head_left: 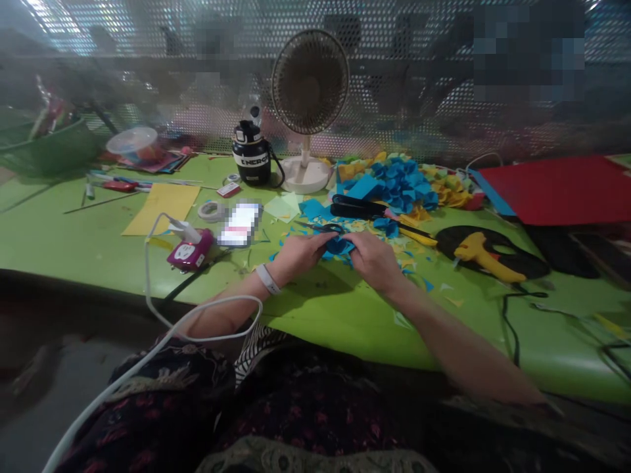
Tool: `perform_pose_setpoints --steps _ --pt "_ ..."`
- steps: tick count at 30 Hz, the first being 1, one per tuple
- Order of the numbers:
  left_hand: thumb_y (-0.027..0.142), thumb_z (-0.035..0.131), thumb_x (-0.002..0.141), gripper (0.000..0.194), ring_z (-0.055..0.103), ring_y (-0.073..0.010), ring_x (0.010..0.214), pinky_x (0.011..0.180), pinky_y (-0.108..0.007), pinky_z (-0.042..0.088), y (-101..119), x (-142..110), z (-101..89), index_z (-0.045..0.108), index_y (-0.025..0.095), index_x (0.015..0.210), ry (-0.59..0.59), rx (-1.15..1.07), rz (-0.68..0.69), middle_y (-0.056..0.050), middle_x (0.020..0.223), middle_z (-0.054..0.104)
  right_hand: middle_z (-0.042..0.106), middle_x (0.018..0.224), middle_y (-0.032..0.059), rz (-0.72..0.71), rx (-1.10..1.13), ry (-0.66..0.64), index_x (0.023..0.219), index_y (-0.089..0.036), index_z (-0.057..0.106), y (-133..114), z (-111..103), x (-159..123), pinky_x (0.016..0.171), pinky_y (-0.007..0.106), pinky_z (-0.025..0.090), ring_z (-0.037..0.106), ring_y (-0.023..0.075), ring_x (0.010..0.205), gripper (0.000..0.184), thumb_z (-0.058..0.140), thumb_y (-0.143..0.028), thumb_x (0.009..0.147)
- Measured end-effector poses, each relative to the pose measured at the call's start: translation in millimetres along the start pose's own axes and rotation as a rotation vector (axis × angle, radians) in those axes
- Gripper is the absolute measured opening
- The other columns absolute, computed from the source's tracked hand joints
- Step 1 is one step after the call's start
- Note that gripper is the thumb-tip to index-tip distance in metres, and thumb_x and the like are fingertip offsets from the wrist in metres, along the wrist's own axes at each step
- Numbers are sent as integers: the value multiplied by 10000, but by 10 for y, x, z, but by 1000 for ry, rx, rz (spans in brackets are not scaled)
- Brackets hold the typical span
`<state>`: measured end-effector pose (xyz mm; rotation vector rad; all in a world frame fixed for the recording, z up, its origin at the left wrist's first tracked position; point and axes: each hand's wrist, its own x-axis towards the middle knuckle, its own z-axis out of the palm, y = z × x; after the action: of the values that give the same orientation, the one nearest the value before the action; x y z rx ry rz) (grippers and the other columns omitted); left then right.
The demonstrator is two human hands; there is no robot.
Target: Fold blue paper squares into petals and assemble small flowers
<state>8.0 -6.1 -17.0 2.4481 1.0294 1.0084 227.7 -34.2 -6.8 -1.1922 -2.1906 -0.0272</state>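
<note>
Between my two hands is a folded or curled piece of blue paper (339, 246), low over the green table. My left hand (302, 255), with a white band on its wrist, pinches the paper's left side. On its right side the fingers of my right hand (375, 261) are closed on it too. Dark scissors (325, 228) lie just beyond my fingertips. Behind them is a black stapler (357, 207). A heap of curled blue paper pieces (401, 180), with yellow ones around it, rises at the back. Small paper scraps are scattered about my hands.
A white fan (310, 85) and a black jug (251, 157) stand at the back. Left are a phone (240, 223), tape roll (211, 210), yellow sheet (160, 209) and purple power adapter (191, 251) with a looping white cable. Right are a yellow glue gun (486, 256) and red sheets (562, 190).
</note>
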Motion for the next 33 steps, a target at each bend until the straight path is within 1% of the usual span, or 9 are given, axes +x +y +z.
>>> perform_pose_setpoints --steps 5,8,11,15,18,21,23,28,33 --pt "216 561 919 367 747 -230 904 807 -324 564 -2 9 4 714 214 1252 -19 67 48 -116 1127 777 749 1014 124 46 12 -4 1101 -219 697 -27 27 2 834 412 503 669 291 954 288 480 -210 911" --pt "190 578 899 368 742 -214 887 803 -306 559 31 8 27 718 222 1238 11 16 14 -89 1104 783 751 955 98 117 73 -10 1066 -232 695 -47 40 25 779 382 492 667 271 881 273 488 -212 889" --pt "177 583 883 344 733 -215 888 804 -303 552 79 12 61 735 218 1189 55 -49 -44 -75 1074 783 731 833 52 190 172 4 1029 -240 694 -77 34 59 700 352 464 639 235 744 240 524 -225 861" --pt "183 573 876 222 673 -189 737 705 -291 504 131 19 86 754 186 1005 97 -109 -89 -64 868 764 644 647 -1 291 282 8 954 -235 699 -127 26 100 627 321 418 556 184 592 185 555 -234 837" --pt "170 572 854 137 535 -136 587 601 -270 415 164 19 86 691 192 790 109 -144 -101 -24 669 661 593 589 -20 358 327 -17 921 -226 692 -165 30 122 604 310 392 503 161 545 161 565 -237 822" --pt "149 573 833 183 388 -107 518 547 -273 329 204 18 78 560 202 659 105 -175 -130 23 565 518 589 597 -21 415 402 -59 893 -213 666 -204 21 139 607 305 392 499 153 551 145 544 -242 821" --pt "143 576 835 233 343 -102 516 539 -281 300 229 22 73 491 205 627 109 -185 -153 37 548 456 591 623 -13 439 452 -76 873 -204 642 -229 5 149 609 303 394 510 153 571 136 524 -255 831" --pt "158 583 859 233 400 -112 545 547 -295 320 250 43 74 503 211 647 142 -254 -189 23 582 485 558 628 -8 411 374 -53 873 -206 620 -278 -21 160 613 312 374 485 159 578 132 511 -270 833" --pt "166 622 828 278 376 -120 532 570 -319 333 281 50 91 462 222 608 140 -247 -254 24 564 433 643 748 51 425 255 -80 957 -208 615 -333 15 143 677 351 417 573 218 674 180 477 -269 858"
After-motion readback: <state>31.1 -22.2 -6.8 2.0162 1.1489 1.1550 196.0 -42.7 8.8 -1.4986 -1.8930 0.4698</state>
